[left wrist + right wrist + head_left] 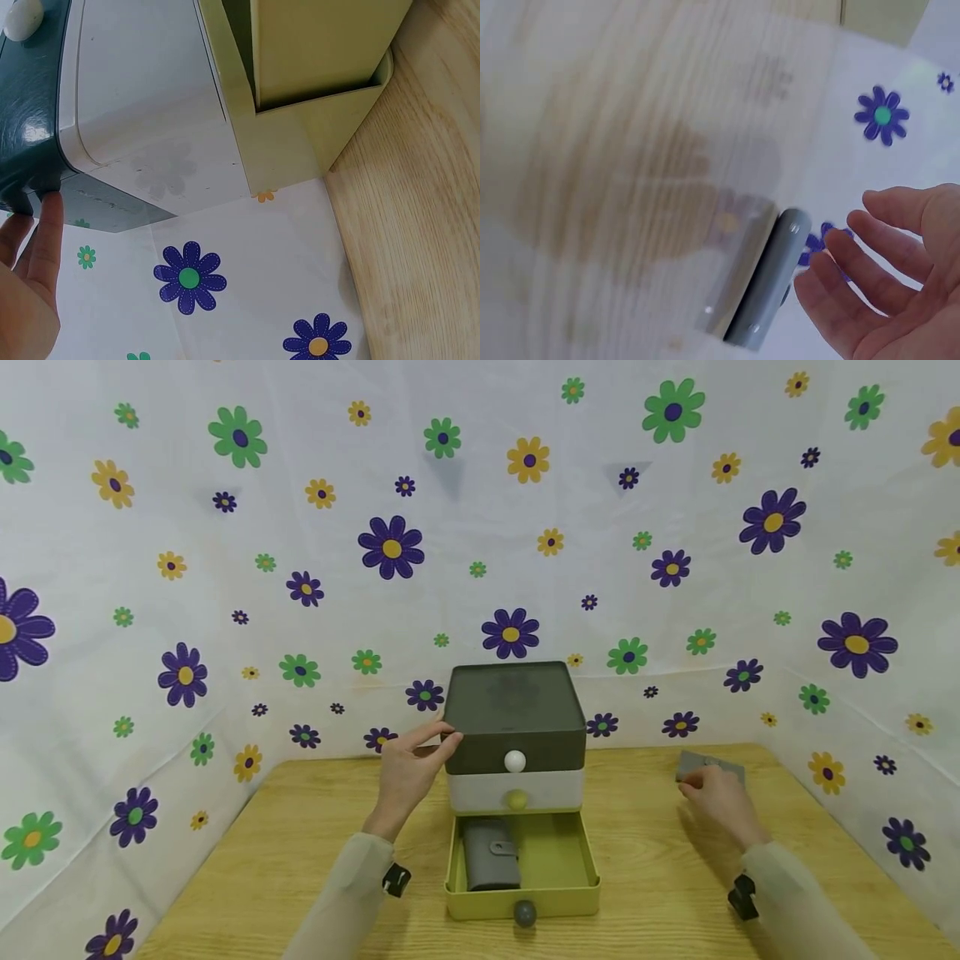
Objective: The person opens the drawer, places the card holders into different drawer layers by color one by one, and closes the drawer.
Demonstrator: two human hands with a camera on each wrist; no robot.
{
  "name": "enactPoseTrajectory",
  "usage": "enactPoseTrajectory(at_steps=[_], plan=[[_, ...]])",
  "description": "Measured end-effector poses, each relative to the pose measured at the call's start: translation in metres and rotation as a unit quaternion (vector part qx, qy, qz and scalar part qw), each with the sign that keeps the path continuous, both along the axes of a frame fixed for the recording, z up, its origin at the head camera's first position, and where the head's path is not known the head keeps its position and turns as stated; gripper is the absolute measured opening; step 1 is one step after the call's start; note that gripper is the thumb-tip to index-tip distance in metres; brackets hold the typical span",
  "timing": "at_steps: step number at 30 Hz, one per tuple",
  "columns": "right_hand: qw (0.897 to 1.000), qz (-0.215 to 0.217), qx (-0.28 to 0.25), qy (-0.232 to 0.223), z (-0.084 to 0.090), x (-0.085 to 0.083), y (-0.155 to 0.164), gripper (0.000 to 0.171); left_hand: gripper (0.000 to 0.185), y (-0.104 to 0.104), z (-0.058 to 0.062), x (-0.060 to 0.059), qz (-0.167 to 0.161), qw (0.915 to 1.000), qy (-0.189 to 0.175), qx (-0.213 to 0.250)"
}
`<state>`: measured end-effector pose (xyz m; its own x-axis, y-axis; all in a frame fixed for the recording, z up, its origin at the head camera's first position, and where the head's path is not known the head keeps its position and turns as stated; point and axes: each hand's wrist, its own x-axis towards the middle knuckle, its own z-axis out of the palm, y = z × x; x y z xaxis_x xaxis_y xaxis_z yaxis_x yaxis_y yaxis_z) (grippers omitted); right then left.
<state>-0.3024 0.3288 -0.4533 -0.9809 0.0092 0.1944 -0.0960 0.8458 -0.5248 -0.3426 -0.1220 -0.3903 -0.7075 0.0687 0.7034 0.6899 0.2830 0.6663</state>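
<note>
A small three-tier drawer box (pixel 517 697) stands on the table, dark green on top, white in the middle, yellow-green below. Its bottom drawer (pixel 558 860) is pulled out and holds a grey snap-strap wallet (pixel 483 860) on the left side. With extended fingertips, my left hand (pixel 408 772) touches the upper left side of the dark tier; the left wrist view shows the fingers (pixel 51 232) against it. My right hand (pixel 723 806) is beside a second grey wallet (pixel 769 281) at the back right, fingers loosely bent and apart from it in the right wrist view.
The wooden table (pixel 300 835) carries the box and the second wallet. White cloth with flowers (pixel 465 468) encloses the back and both sides. Round knobs stick out from the drawers, a white one (pixel 514 762) on top and a grey one (pixel 525 913) lowest.
</note>
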Motion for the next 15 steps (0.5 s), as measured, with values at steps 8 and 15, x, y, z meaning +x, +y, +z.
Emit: enactPoseTrajectory(at_steps=[8,15], plan=[[0.998,-0.042,0.038,-0.01,0.003,-0.004,0.024,0.036,0.015,0.006,0.016,0.018,0.006,0.9999,-0.009,-0.003],[0.996,-0.069,0.034,-0.053,-0.001,-0.006,0.038,0.052,0.016,0.007,0.019,0.023,-0.004,1.0,-0.002,-0.003]])
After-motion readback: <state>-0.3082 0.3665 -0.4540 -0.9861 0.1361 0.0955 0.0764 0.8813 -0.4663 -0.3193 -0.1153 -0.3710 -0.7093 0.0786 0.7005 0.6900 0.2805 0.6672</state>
